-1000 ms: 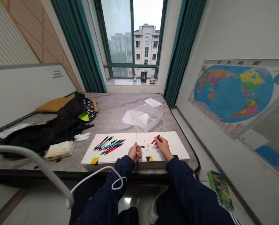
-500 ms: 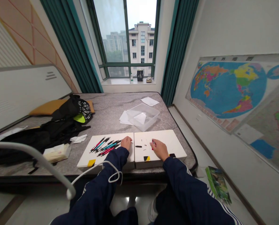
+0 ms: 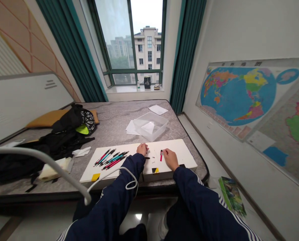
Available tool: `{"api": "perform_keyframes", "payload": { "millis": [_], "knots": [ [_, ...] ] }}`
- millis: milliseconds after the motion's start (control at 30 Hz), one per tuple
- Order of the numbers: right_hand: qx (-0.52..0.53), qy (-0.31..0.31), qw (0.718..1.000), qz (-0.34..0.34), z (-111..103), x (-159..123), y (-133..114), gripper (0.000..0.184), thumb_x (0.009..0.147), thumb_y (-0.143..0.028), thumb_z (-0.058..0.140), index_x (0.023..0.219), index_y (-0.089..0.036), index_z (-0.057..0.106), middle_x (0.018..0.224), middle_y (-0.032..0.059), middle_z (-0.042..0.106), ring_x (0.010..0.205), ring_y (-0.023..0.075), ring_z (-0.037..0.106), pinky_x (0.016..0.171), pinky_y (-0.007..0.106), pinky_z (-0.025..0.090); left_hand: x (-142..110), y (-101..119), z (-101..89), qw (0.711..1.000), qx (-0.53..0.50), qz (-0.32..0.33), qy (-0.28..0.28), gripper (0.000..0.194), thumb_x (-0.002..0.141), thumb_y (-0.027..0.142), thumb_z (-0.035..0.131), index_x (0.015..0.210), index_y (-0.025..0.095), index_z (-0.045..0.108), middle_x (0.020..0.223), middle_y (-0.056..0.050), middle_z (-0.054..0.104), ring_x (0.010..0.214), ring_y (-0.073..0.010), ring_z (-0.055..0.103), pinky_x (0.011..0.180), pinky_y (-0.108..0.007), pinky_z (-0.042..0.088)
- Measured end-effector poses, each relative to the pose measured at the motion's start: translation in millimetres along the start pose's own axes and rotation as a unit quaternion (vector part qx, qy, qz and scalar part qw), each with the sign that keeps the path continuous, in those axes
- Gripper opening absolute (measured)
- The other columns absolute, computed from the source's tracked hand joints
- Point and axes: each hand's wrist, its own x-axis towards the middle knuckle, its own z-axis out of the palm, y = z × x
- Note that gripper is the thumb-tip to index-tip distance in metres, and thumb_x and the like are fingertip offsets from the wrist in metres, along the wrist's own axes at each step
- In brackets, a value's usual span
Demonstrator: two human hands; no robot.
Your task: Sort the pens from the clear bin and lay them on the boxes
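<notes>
My left hand (image 3: 142,149) reaches over the seam between the two white boards, its fingers drawn together over tiny pale parts I cannot make out. A short black pen piece (image 3: 147,157) lies just beside it. My right hand (image 3: 170,158) rests on the right white board (image 3: 183,150) with loose fingers and nothing in them. A red pen piece (image 3: 161,155) lies on the board at its fingertips. Several red, teal and black pens (image 3: 111,158) lie in a row on the left white board (image 3: 99,169).
A clear plastic box (image 3: 151,125) and loose papers (image 3: 157,109) sit behind the boards. Black bags and clothes (image 3: 64,135) and a tissue pack (image 3: 50,170) lie to the left. A white lamp arm with cable (image 3: 56,167) crosses the near left. A book (image 3: 232,196) lies on the floor.
My right hand has set the red piece down on the board. My left hand let go of the black piece, swung over the left board, and now reaches back to the small parts.
</notes>
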Motion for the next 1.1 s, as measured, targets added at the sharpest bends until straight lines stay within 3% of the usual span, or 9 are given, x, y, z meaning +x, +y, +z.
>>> {"api": "perform_keyframes", "payload": {
  "millis": [300,567,667,767,867,967,1100],
  "knots": [
    [-0.003,0.003,1.0,0.002,-0.7,-0.3,-1.8,0.038,0.095,-0.039,0.04,0.075,-0.021,0.066,0.069,0.0037,0.066,0.062,0.0172,0.056,0.06,0.027,0.031,-9.1,-10.8,-5.5,0.999,0.023,0.027,0.02,0.044,0.086,0.055,0.047,0.067,0.017,0.057,0.055,-0.005,0.063,0.053,-0.0159,0.062,0.053,-0.025,0.046],
    [0.003,0.002,1.0,0.004,-1.0,-0.4,-2.2,0.038,0.094,-0.039,0.04,0.074,-0.02,0.067,0.067,0.0043,0.066,0.062,0.0173,0.055,0.059,0.027,0.031,-25.0,0.0,-19.7,0.998,-0.041,0.044,0.028,0.053,0.085,0.065,0.046,0.067,0.016,0.056,0.059,-0.008,0.064,0.066,-0.0207,0.069,0.06,-0.028,0.05],
    [0.012,0.008,1.0,0.004,-1.2,-0.5,-1.7,0.039,0.094,-0.04,0.039,0.074,-0.02,0.067,0.067,0.004,0.065,0.061,0.0171,0.054,0.059,0.027,0.032,-41.8,1.3,-30.7,0.993,0.024,0.114,0.027,0.05,0.085,0.062,0.048,0.068,0.017,0.059,0.067,-0.009,0.066,0.075,-0.0223,0.068,0.068,-0.031,0.052],
    [0.024,0.009,1.0,0.002,-1.1,-0.4,-1.0,0.04,0.094,-0.04,0.039,0.075,-0.02,0.067,0.068,0.0038,0.065,0.062,0.0169,0.055,0.06,0.026,0.033,-66.2,-1.6,-43.8,0.943,0.148,0.293,-0.052,0.035,0.086,0.052,0.057,0.081,0.019,0.068,0.087,-0.01,0.068,0.092,-0.0237,0.064,0.087,-0.036,0.05],
    [0.024,0.009,1.0,0.002,-0.5,-0.1,-0.5,0.039,0.094,-0.04,0.039,0.076,-0.02,0.067,0.068,0.0039,0.066,0.062,0.0169,0.055,0.061,0.026,0.034,-88.8,-9.0,-50.9,0.837,0.255,0.423,-0.237,0.029,0.084,0.045,0.064,0.098,0.021,0.071,0.108,-0.013,0.066,0.107,-0.0255,0.058,0.098,-0.039,0.043],
    [0.021,0.008,1.0,0.007,0.0,0.1,-0.2,0.039,0.094,-0.04,0.039,0.076,-0.02,0.068,0.069,0.0042,0.066,0.062,0.0168,0.055,0.061,0.026,0.033,-100.1,-20.9,-48.0,0.774,0.328,0.455,-0.293,0.033,0.083,0.048,0.067,0.1,0.021,0.072,0.103,-0.013,0.065,0.099,-0.025,0.057,0.09,-0.039,0.045],
    [0.016,0.006,1.0,0.007,-0.1,-0.2,0.2,0.038,0.094,-0.04,0.04,0.076,-0.02,0.067,0.068,0.0035,0.066,0.062,0.0164,0.054,0.061,0.026,0.032,-101.0,-38.6,-35.9,0.752,0.382,0.454,-0.288,0.027,0.086,0.044,0.064,0.1,0.022,0.074,0.097,-0.011,0.063,0.089,-0.0232,0.056,0.079,-0.036,0.044]
  ]
}}
